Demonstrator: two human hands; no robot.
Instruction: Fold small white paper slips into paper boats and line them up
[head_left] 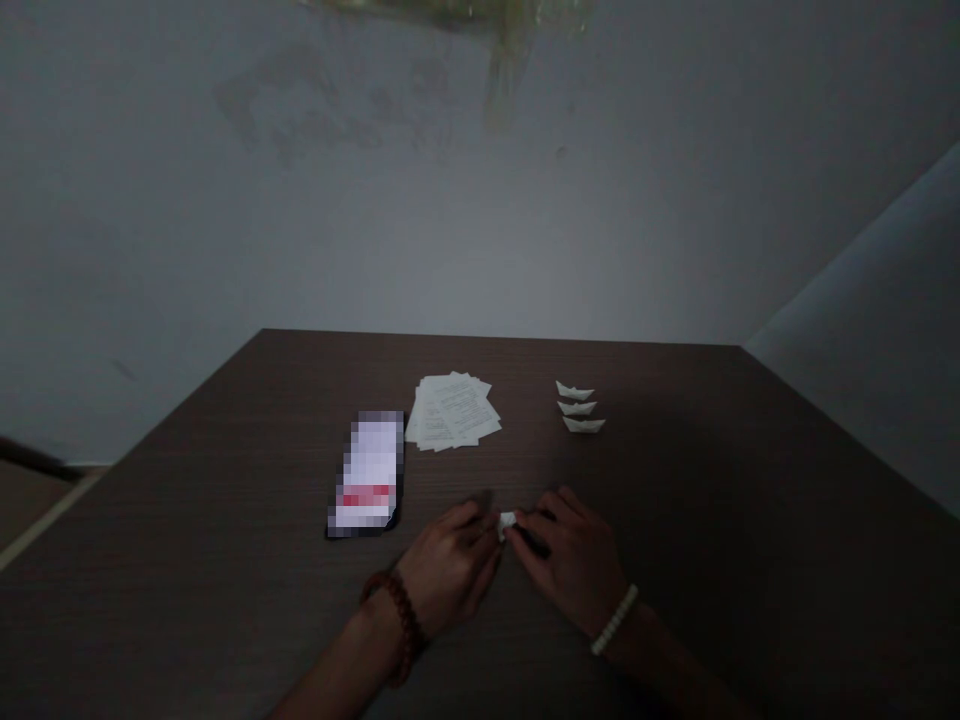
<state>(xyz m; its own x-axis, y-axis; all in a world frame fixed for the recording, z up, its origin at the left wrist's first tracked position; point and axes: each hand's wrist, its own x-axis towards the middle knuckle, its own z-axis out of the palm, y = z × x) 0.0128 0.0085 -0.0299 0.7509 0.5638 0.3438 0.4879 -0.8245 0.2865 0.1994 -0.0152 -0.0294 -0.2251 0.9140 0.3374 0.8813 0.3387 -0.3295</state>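
Observation:
A small folded piece of white paper (507, 522) is pinched between my two hands, just above or on the dark table; I cannot tell which. My left hand (450, 560) has its fingers closed at the paper's left side. From the other side, my right hand (574, 550) grips it between thumb and fingers. Part of the paper is hidden by the fingertips. Beyond my right hand, three small folded paper boats (583, 425) stand in a column. A loose stack of printed paper sheets (454, 412) lies farther back, left of the boats.
A phone (367, 470) with a lit, blurred screen lies left of the paper stack, near my left hand. The brown wood-grain table (225, 450) ends against a pale, stained wall (480, 230).

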